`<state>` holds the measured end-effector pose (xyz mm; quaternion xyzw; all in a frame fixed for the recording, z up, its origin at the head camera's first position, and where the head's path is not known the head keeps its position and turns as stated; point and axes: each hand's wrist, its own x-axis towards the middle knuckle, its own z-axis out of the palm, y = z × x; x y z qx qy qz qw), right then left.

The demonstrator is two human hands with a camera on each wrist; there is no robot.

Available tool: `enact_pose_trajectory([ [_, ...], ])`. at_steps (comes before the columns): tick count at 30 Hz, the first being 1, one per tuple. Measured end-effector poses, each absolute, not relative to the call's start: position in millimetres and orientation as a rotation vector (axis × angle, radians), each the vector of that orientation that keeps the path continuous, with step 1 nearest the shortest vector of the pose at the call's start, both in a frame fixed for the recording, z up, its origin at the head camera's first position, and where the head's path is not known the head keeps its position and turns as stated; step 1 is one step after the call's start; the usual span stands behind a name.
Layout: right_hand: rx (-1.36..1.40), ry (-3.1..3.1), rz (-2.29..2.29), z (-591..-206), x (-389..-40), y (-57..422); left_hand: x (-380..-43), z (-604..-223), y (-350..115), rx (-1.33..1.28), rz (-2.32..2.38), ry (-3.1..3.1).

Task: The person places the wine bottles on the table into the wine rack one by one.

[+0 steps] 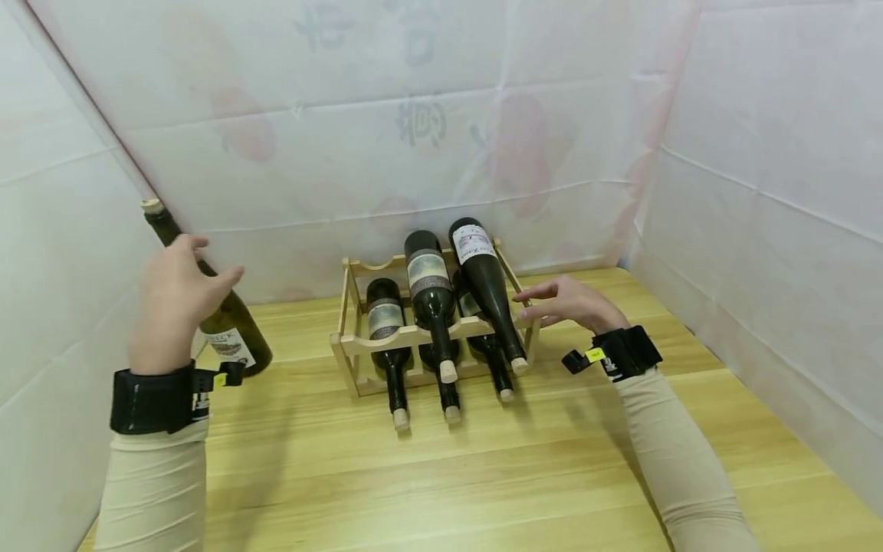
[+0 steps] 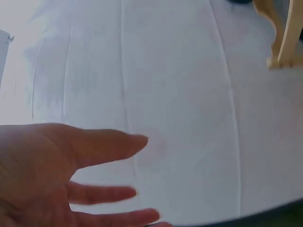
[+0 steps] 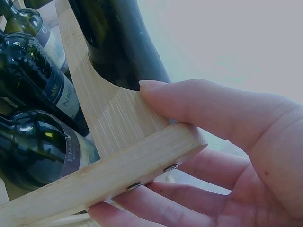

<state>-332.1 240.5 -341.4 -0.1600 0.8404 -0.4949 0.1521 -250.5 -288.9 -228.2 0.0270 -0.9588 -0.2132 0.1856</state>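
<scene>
My left hand, thumb and fingers spread apart, is beside a dark green wine bottle with a cork and pale label. In the left wrist view that bottle shows only as a dark edge at the lower right. With the right hand I grip the right end of a wooden wine rack, thumb on its front rail and fingers round the outer side. Three corked bottles lie in the lower tier. Above them rest a labelled bottle and a white-labelled bottle, necks toward me.
The rack stands on a wood-grain table, near the back wall sheet. Another white sheet rises along the right side. Bottle necks jut out past the rack's front.
</scene>
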Motion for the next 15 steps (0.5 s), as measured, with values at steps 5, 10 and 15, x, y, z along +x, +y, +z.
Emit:
enact_pose_trajectory([
  [5,-0.442,2.428,-1.400,-338,-333,240,-250,-223,-310,0.199,-0.616,-2.673],
  [10,-0.434,2.429,-1.388,-337,-333,240,-251,-224,-328,0.261,-0.529,-2.743],
  [15,-0.445,2.415,-1.399,-338,-332,239,-253,-229,-341,0.294,-0.494,-2.875],
])
